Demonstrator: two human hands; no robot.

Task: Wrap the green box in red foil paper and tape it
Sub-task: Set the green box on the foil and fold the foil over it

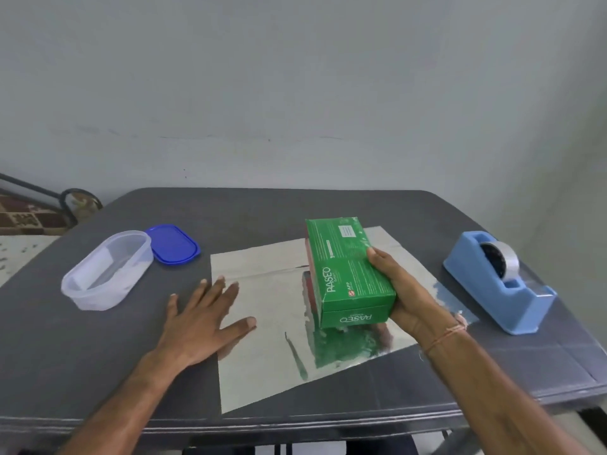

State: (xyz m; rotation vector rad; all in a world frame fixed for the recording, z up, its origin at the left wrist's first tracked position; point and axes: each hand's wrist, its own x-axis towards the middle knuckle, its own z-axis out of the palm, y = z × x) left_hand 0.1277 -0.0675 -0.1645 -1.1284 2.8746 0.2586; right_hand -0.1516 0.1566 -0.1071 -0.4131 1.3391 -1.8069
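Holding green box [348, 274] in right hand [404, 290] | left hand [200, 320] flat on foil [262, 349]

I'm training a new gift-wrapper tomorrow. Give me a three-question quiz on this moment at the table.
1. True or false: the right hand holds the green box above the foil sheet.
2. Which lies flat on the sheet's left edge? A) left hand B) blue lid C) tape dispenser
3. Fill in: the clear container stands with its lid ____.

Key: 1 true; 2 A; 3 off, lying beside it.
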